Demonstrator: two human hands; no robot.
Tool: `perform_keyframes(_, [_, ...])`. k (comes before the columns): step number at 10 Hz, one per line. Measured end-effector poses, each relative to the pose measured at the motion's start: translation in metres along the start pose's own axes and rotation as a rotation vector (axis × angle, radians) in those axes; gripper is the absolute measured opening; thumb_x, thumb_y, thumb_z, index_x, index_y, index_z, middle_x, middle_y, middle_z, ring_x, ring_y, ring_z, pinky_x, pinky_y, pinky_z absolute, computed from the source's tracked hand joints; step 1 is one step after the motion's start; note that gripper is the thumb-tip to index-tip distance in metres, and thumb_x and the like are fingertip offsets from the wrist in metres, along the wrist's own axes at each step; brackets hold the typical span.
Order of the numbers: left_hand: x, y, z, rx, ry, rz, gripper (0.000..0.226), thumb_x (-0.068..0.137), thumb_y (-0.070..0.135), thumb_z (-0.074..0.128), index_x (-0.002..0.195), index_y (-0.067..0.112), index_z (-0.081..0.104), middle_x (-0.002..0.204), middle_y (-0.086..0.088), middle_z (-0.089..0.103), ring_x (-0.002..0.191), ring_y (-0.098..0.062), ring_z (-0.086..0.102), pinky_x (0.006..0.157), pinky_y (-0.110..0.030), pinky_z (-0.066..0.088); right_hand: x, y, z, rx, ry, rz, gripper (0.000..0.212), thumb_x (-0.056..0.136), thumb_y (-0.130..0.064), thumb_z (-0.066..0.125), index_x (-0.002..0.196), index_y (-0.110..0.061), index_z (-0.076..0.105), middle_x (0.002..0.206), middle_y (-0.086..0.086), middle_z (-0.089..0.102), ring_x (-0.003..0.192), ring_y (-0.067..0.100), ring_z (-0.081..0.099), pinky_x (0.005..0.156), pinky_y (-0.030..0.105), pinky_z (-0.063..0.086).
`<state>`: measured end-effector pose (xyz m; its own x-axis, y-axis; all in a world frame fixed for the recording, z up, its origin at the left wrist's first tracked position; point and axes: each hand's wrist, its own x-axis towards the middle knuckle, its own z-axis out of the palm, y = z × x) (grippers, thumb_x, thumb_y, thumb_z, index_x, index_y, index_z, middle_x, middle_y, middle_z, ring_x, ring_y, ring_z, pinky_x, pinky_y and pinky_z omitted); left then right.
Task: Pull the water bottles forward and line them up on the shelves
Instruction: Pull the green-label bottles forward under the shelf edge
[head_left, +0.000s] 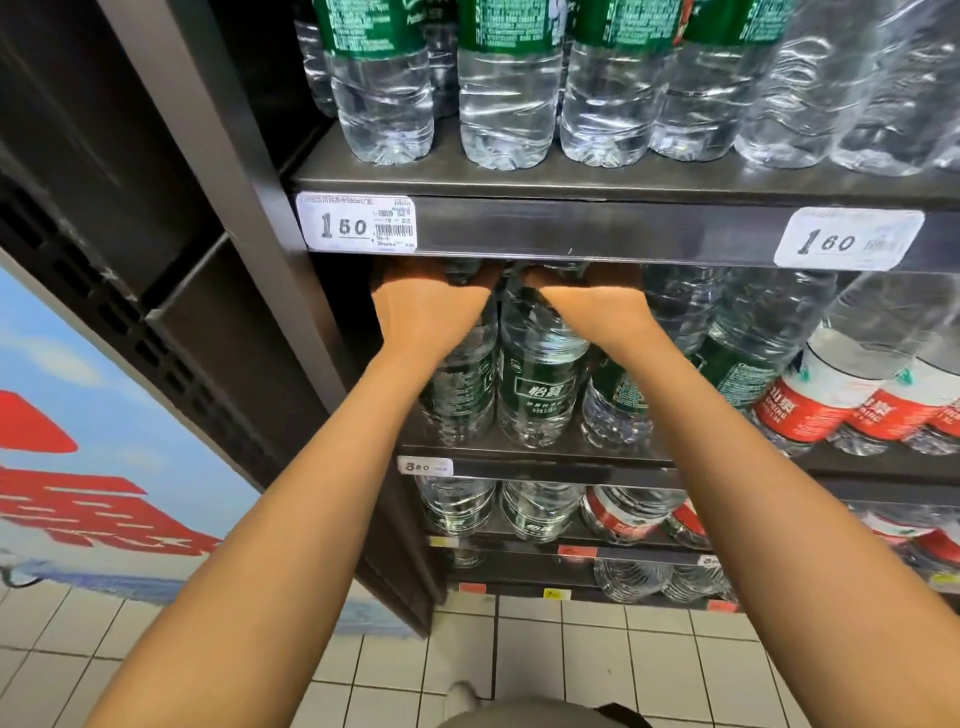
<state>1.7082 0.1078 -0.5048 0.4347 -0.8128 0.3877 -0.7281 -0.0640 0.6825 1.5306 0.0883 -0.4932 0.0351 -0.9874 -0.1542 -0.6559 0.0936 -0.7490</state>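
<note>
While I am reaching both arms into the second shelf, my left hand (431, 301) and right hand (587, 304) are each curling over the top of a large clear green-labelled plastic water bottle (540, 374), presumably to drag them forward; fingertips are hiding under the dark metal shelf edge (597, 231). I am counting four green-labelled bottles along this shelf's front, two red-labelled beside them.
</note>
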Motion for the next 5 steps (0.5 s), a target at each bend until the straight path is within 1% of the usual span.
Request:
perform_keyframes(1, [0.011,-0.016,-0.011,-0.217,-0.217,-0.181,0.038,0.060,0.062,0.071,0.052,0.029,0.056,0.056,0.015,0.058,0.052,-0.005,0.054,0.062,-0.027,0.049,-0.007,-0.010,0.002,0.062,-0.007,-0.012,0.082,0.053,-0.087,0.050,0.089,-0.016,0.070,0.102,-0.001,0.072,0.067,0.003,0.059,0.061,0.012,0.043])
perform_keyframes(2, [0.016,-0.023,-0.020,-0.322,-0.318,-0.245,0.037,0.051,0.065,0.081,0.067,0.034,0.067,0.066,0.032,0.067,0.061,0.015,0.062,0.056,-0.009,0.050,-0.008,-0.014,0.016,0.155,0.005,-0.103,0.094,0.057,-0.091,0.050,0.119,-0.023,0.066,0.126,-0.006,0.065,0.111,0.015,0.060,0.098,0.022,0.039])
perform_keyframes(3, [0.014,-0.014,-0.016,-0.240,-0.235,-0.090,0.069,0.055,0.083,0.066,0.108,0.037,0.069,0.104,0.030,0.069,0.102,0.010,0.061,0.086,-0.009,0.047,-0.005,-0.011,0.012,0.046,0.024,-0.088,0.087,0.068,-0.083,0.052,0.122,-0.016,0.065,0.121,-0.001,0.068,0.115,0.021,0.060,0.098,0.030,0.044])
perform_keyframes(4, [0.001,-0.001,-0.008,0.061,-0.021,-0.009,0.078,0.060,0.088,0.043,0.084,0.019,0.070,0.083,0.005,0.073,0.092,-0.022,0.069,0.079,-0.024,0.050,-0.003,-0.004,0.004,-0.012,0.005,0.003,0.074,0.074,-0.074,0.057,0.110,-0.011,0.071,0.106,0.004,0.072,0.106,0.021,0.065,0.084,0.028,0.048])
perform_keyframes(5, [0.004,-0.010,-0.010,-0.048,-0.115,-0.017,0.076,0.063,0.085,0.053,0.096,0.019,0.071,0.086,0.004,0.073,0.086,-0.019,0.068,0.082,-0.027,0.054,-0.005,-0.008,-0.002,-0.049,-0.038,0.032,0.080,0.073,-0.074,0.059,0.120,-0.009,0.066,0.113,0.009,0.068,0.114,0.025,0.060,0.095,0.031,0.045])
